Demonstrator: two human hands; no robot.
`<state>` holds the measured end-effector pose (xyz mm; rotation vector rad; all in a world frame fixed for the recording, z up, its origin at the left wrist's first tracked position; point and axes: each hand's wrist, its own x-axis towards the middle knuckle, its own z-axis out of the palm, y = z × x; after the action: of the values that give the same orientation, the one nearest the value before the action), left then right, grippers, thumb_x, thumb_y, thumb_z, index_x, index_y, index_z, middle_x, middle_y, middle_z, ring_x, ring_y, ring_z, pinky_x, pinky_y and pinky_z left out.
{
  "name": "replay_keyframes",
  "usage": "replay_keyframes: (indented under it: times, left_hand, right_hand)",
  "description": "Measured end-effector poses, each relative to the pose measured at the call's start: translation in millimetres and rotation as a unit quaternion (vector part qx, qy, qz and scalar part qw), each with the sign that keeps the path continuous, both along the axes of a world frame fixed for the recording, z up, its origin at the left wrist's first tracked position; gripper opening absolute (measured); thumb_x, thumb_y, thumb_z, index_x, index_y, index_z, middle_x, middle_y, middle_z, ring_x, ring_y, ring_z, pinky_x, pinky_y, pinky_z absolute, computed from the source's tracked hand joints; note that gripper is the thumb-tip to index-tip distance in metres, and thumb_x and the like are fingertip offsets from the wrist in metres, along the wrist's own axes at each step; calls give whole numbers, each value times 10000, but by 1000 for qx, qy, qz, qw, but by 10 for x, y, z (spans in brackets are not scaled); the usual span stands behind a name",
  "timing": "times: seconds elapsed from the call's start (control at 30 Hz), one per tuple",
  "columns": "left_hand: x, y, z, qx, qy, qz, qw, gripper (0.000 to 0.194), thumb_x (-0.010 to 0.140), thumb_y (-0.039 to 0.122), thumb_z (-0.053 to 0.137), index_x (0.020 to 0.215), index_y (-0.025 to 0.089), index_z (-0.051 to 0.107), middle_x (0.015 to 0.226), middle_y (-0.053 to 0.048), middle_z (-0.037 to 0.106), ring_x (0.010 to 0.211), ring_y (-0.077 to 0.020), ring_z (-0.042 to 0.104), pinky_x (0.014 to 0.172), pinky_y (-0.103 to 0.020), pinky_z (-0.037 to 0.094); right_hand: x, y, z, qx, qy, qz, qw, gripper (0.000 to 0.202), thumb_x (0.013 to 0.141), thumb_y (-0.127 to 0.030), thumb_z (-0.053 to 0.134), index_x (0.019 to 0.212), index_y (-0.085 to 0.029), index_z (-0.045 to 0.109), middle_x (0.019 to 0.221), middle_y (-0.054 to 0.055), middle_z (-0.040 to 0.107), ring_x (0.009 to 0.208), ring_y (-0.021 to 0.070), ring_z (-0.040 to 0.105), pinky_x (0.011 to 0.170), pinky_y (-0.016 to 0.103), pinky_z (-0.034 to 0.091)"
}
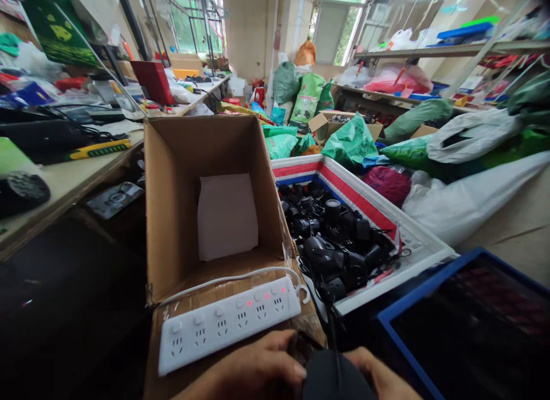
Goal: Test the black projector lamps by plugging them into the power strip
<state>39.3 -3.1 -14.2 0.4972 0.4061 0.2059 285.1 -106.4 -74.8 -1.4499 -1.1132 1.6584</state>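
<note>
Head camera, looking down: there's a rounded matte-black plastic device (337, 380) right at the bottom, between the two hands, by the right edge of the brown cardboard carton (313, 326) that carries the long white plastic power strip (230, 325). Its lower part is cut off, so no clue what the underside looks like.

Left hand (258, 363) has thumb and fingers curled around a dark, glossy bit at the device's left side, thumb tip against the body. Right hand (380, 374) is up along the other side with fingers bent, but tbh I can't tell how much it's gripping, since the device hides part of it.

My guess on handling: hard shell, fairly light, stiff, won't squash. Smooth curved faces could get slippery, so I'd hold it from both sides of the body and go easy on the glossy part, which might be thinner or crack. Don't lift by the thin black cord (333, 331) either; it's floppy, runs up toward the near corner of the white-rimmed bin (429, 246), and could snag on the jumbled black plastic devices (326, 257) in there. Open brown cardboard box (169, 211) sits beyond the strip, blue-rimmed dark crate (406, 345) off to the right.
</note>
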Motion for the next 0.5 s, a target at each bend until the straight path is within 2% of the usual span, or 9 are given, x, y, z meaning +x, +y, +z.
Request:
replay_keyframes:
  times: [0.03,0.07,0.1,0.17,0.23,0.33,0.4,0.43,0.5]
  left_hand:
    - [-26,26,46,25,15,-15,999,380,518,164,710,888,122,635,783,-17,581,699,-146,512,639,-247,356]
    - [-50,54,100,53,39,-36,997,396,518,139,700,905,146,619,779,2,565,698,-142,493,618,-242,339]
    - [-70,83,160,86,69,-62,992,402,529,127,696,918,166,603,772,19,550,688,-135,473,597,-236,321]
    - [-94,136,292,164,134,-118,970,358,563,136,697,897,185,575,742,45,518,647,-115,430,558,-227,287]
    - [-107,174,417,235,177,-151,944,311,592,156,699,863,192,551,719,62,491,620,-101,398,542,-226,275]
    - [-128,198,546,288,198,-143,926,303,616,170,681,883,194,540,741,58,485,654,-114,412,547,-230,290]
    - [-144,194,580,293,204,-122,926,321,628,158,651,929,194,545,773,45,501,686,-129,436,557,-237,305]
    - [-149,187,583,295,203,-111,927,325,631,147,631,942,194,549,782,41,510,692,-132,444,561,-239,310]
    - [-147,165,565,292,195,-93,932,319,622,119,600,931,187,559,770,43,519,668,-123,437,557,-240,310]
  right_hand:
    - [73,120,54,13,-46,-17,999,503,511,-436,847,927,-189,711,819,61,727,804,272,675,732,370,531]
    - [154,258,101,36,-105,-43,993,394,625,-462,768,893,-180,707,827,68,721,807,253,667,743,366,523]
    - [234,407,133,73,-183,-102,975,322,698,-467,695,836,-176,698,798,67,707,773,231,655,729,361,514]
    - [353,699,159,106,-239,-140,955,359,652,-396,707,940,-183,683,902,70,698,753,203,623,737,366,497]
    - [374,929,164,121,-237,-123,956,466,613,-367,718,1041,-190,663,961,64,690,743,184,608,733,356,494]
    - [218,1086,239,127,-220,-98,962,478,768,-503,565,1093,-160,631,823,50,668,700,171,591,669,328,487]
    - [60,1080,350,131,-224,-86,962,520,788,-549,532,1123,-159,614,791,38,641,697,169,570,637,307,462]
    - [-11,1058,411,133,-237,-60,961,506,751,-542,589,1098,-175,632,807,32,638,705,167,561,637,298,447]
    - [-94,1008,511,134,-275,-1,952,357,672,-482,690,886,-196,690,768,12,625,696,159,537,635,282,414]
